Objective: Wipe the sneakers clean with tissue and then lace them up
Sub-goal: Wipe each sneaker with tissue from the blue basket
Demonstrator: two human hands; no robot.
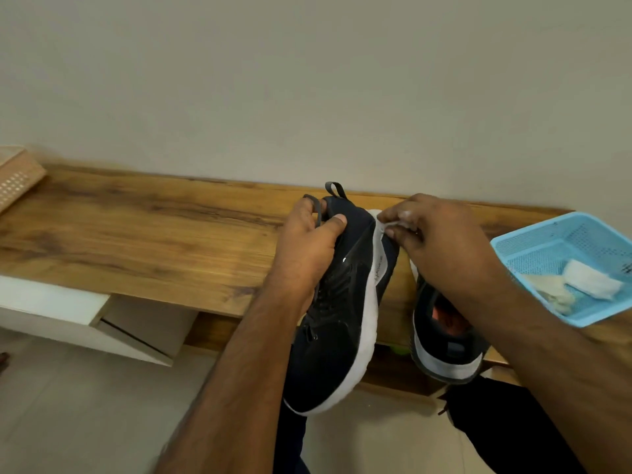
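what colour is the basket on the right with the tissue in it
Light blue basket, a perforated plastic one; it shows in the head view.

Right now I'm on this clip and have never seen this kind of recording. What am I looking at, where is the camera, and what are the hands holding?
There is no machine here: a person wears a camera on the head, so the single picture looks forward and down at their own two hands. The left hand grips a black sneaker with a white sole, lifted over a wooden shelf. The right hand pinches a small piece of tissue against that sneaker's sole edge. The second sneaker lies on the shelf under the right forearm. At the right, a blue basket holds used tissue; at the far left, a beige basket shows partly.
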